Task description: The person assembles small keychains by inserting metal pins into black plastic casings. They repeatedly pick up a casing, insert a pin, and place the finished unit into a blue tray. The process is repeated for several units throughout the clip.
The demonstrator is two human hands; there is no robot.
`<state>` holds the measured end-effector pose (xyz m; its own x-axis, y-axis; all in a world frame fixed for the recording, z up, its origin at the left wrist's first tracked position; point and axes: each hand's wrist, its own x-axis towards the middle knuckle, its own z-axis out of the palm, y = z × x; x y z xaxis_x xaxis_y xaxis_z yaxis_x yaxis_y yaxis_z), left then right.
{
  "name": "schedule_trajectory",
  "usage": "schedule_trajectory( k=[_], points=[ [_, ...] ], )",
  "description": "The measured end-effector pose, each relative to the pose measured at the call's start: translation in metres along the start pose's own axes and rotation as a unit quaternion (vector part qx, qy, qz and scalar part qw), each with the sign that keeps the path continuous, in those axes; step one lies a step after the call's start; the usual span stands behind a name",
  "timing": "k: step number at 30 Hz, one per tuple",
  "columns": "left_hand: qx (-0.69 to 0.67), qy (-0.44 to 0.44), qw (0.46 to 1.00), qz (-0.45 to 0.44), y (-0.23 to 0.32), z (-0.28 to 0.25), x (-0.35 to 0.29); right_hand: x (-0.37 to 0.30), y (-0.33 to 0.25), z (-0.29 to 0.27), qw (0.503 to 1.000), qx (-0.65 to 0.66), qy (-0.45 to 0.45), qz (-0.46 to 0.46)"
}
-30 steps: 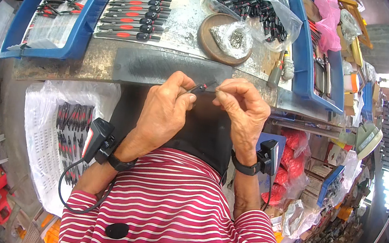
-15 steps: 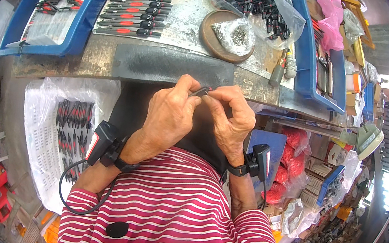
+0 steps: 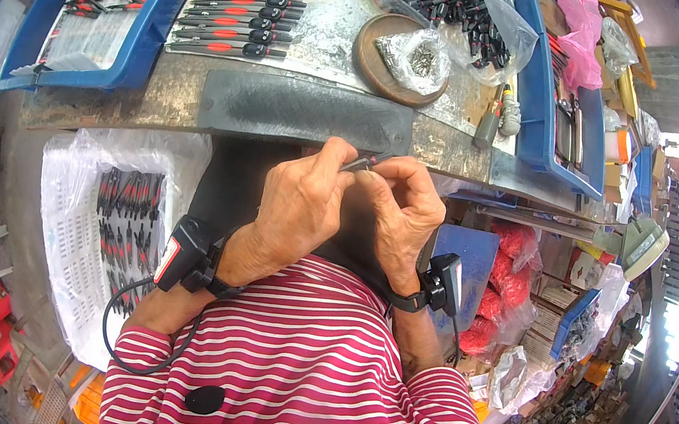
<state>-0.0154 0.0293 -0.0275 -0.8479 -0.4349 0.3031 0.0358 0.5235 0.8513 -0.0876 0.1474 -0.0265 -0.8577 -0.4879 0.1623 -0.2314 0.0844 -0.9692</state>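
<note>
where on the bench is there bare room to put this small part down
Bare patches: the dark rubber mat at the bench edge above both hands, left hand and right hand, and the grey metal strip between the left blue tray and round wooden dish. Trays and the clear bag of parts are crowded.

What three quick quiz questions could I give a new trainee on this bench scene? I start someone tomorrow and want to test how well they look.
1. True or false: both hands are on the same small part.
2. What lies in the round brown dish on the bench? A) a clear bag of small metal pieces B) a coil of wire C) a pair of gloves
3. Which side of the bench holds the blue tray of red-and-black tools laid in rows?

Key:
1. True: the left hand and right hand pinch one small dark part between them.
2. A: the clear bag sits in the round brown dish.
3. The person's left, in the blue tray.
</note>
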Motion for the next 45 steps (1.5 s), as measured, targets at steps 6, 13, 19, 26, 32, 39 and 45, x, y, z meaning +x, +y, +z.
schedule_trajectory(
  k=[6, 13, 19, 26, 32, 39, 45],
  points=[
    [0.009, -0.003, 1.000, 0.026, -0.001, 0.001, -0.003, -0.003, 0.000, -0.002, 0.968, 0.214, 0.020, 0.129],
    [0.001, -0.047, 0.999, 0.024, -0.001, -0.003, -0.007, -0.005, 0.008, -0.010, 0.965, 0.202, -0.068, 0.149],
    [-0.094, -0.096, 0.988, -0.071, -0.001, -0.003, -0.011, -0.013, 0.010, -0.012, 0.971, 0.185, -0.077, 0.127],
    [-0.182, -0.146, 0.961, -0.147, -0.005, -0.007, -0.012, -0.021, 0.010, -0.009, 0.951, 0.239, -0.084, 0.180],
    [-0.309, -0.218, 0.882, -0.283, -0.006, -0.016, -0.007, -0.021, 0.016, -0.004, 0.933, 0.304, -0.061, 0.181],
    [-0.410, -0.211, 0.826, -0.324, -0.005, -0.019, -0.006, -0.023, 0.015, 0.002, 0.957, 0.243, -0.040, 0.153],
    [-0.418, -0.205, 0.818, -0.340, -0.006, -0.018, -0.008, -0.026, 0.014, 0.006, 0.969, 0.200, -0.013, 0.145]
  ],
)
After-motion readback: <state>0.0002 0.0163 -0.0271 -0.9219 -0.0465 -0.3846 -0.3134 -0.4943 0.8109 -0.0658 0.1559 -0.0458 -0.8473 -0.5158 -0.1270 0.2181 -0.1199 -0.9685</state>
